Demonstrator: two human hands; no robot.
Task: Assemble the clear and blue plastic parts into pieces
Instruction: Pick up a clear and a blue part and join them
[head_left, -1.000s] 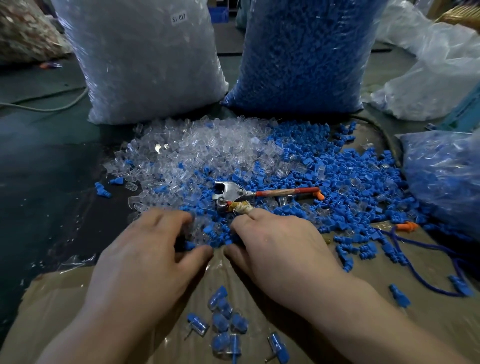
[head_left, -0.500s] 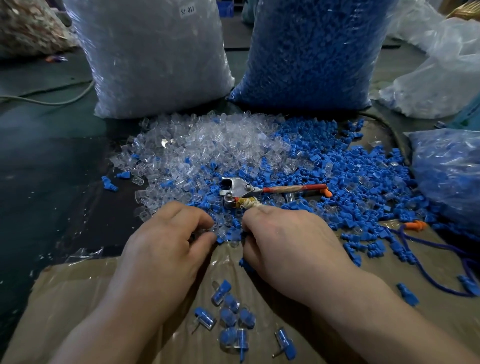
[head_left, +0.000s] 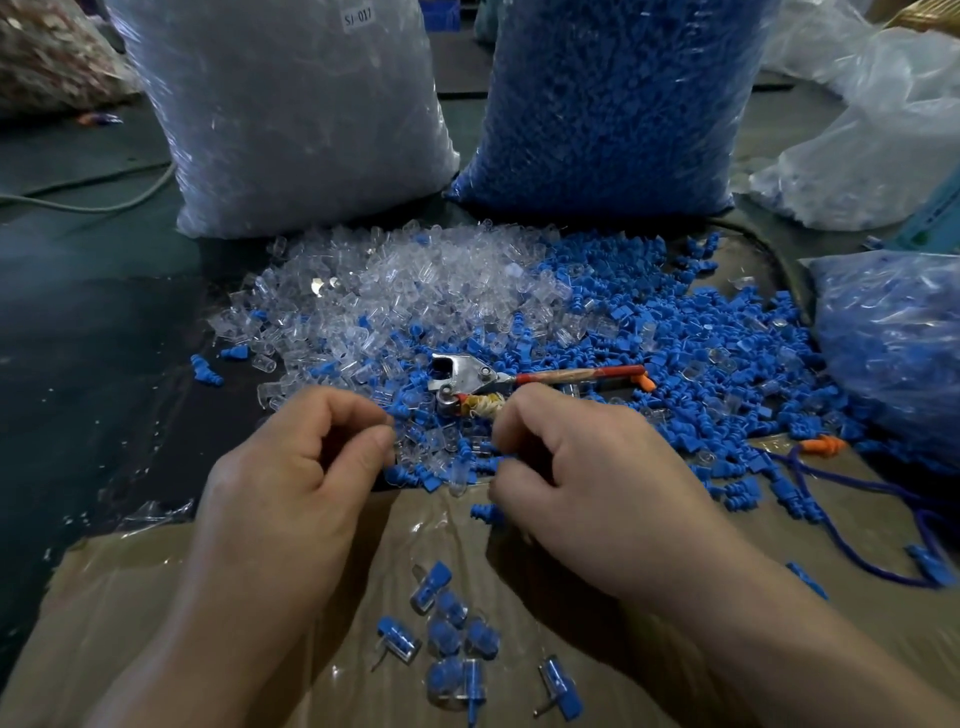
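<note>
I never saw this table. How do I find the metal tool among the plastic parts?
A clear-parts bag and a blue-parts bag stand tall at the back. Before them spreads a pile of loose parts; the tool lies on its near side, just beyond the right hand. It alone is metal: a silver head and a thin red handle pointing right.

Ahead of me a clear sack (head_left: 291, 119) and a blue sack (head_left: 613, 104) stand side by side and wall off the far end. Another bag (head_left: 893, 353) closes the right. The loose parts (head_left: 675, 332) lie heaped between them, with pliers (head_left: 467, 371) across the heap just beyond my right hand (head_left: 597, 483). I see bare dark floor (head_left: 93, 338) on the left and open cardboard (head_left: 156, 597) near me, beside the finished pieces (head_left: 447, 629). A cord (head_left: 841, 499) loops across the right.
</note>
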